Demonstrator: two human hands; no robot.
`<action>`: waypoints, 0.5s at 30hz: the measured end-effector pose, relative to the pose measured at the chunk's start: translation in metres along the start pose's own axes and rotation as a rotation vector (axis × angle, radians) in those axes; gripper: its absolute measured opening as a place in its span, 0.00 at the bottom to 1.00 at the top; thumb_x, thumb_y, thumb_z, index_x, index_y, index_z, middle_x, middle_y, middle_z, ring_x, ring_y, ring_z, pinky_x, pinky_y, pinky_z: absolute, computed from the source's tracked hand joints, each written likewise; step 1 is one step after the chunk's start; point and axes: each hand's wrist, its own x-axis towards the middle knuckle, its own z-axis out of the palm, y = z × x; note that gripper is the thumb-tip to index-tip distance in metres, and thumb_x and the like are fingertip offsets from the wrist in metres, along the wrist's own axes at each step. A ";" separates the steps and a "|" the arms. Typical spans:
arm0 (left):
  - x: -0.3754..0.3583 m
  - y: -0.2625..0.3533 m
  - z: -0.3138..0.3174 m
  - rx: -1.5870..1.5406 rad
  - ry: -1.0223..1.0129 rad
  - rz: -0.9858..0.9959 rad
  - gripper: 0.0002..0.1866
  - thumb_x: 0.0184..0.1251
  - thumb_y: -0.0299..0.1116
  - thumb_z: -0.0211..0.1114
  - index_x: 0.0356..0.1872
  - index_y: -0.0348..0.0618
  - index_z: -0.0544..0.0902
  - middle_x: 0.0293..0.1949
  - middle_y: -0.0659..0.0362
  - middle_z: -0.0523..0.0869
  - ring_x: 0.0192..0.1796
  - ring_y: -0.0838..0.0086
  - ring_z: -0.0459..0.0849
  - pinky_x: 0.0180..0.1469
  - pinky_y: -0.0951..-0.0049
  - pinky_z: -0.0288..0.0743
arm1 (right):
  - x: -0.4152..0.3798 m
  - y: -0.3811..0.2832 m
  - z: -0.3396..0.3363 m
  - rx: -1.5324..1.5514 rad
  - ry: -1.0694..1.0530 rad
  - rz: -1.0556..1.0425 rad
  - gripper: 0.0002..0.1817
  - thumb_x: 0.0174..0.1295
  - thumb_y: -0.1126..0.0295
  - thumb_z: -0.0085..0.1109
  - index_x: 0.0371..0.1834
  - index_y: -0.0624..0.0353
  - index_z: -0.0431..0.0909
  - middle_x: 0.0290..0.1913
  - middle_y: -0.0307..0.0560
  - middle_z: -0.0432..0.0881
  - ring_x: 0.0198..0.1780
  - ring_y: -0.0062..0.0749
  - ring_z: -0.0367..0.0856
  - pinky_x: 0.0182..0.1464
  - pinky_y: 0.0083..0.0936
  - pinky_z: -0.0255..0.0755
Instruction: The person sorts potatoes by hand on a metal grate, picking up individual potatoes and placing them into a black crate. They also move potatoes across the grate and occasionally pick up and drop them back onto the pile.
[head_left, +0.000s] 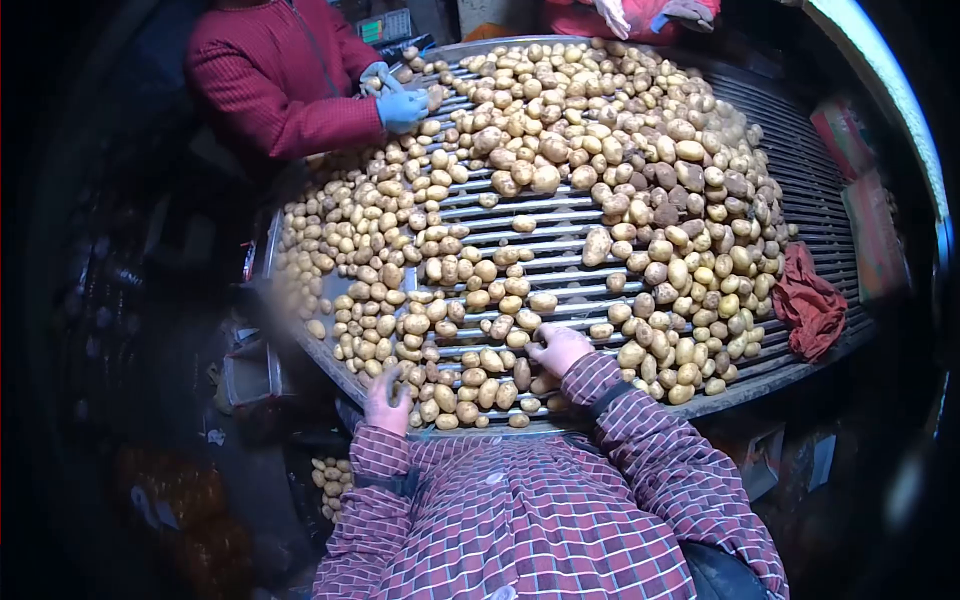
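Observation:
Many potatoes [545, 120] are spread over a table of metal bars [550, 225]. At the table's near left edge is my left hand [387, 402], its fingers apart and curved upward beside some potatoes, with nothing seen in it. My right hand [558, 350] reaches over the bars near the middle front, its fingers bent down among potatoes. Its fingertips touch or nearly touch a potato; whether it grips one cannot be made out. Both my sleeves are checked, with dark bands.
A co-worker in a red jacket [270, 80] stands at the back left, blue-gloved hands [402, 108] over the potatoes. Another person's gloved hands [685, 12] show at the far edge. A red cloth [808, 303] lies at right, near red boxes [875, 230]. More potatoes [331, 485] are below left.

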 end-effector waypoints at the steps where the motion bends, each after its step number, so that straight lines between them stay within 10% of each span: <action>1: -0.002 0.008 0.004 0.084 -0.054 0.060 0.20 0.54 0.28 0.68 0.50 0.42 0.81 0.49 0.50 0.83 0.52 0.56 0.80 0.57 0.58 0.72 | -0.001 0.011 0.000 0.201 0.043 -0.017 0.23 0.61 0.50 0.58 0.45 0.61 0.81 0.43 0.57 0.85 0.50 0.45 0.83 0.52 0.37 0.75; 8: 0.016 0.058 0.031 0.710 -0.256 0.014 0.23 0.52 0.48 0.70 0.50 0.54 0.81 0.52 0.60 0.81 0.56 0.60 0.75 0.60 0.56 0.67 | -0.049 0.065 -0.042 1.613 -0.131 0.140 0.13 0.73 0.63 0.45 0.48 0.57 0.78 0.47 0.45 0.81 0.48 0.30 0.82 0.50 0.33 0.81; 15: 0.043 0.090 0.046 1.003 -0.587 0.038 0.27 0.52 0.55 0.71 0.53 0.60 0.80 0.55 0.57 0.79 0.61 0.63 0.73 0.59 0.50 0.64 | -0.069 0.086 -0.032 1.323 0.002 0.175 0.12 0.65 0.63 0.59 0.42 0.60 0.81 0.35 0.41 0.82 0.34 0.21 0.79 0.33 0.20 0.76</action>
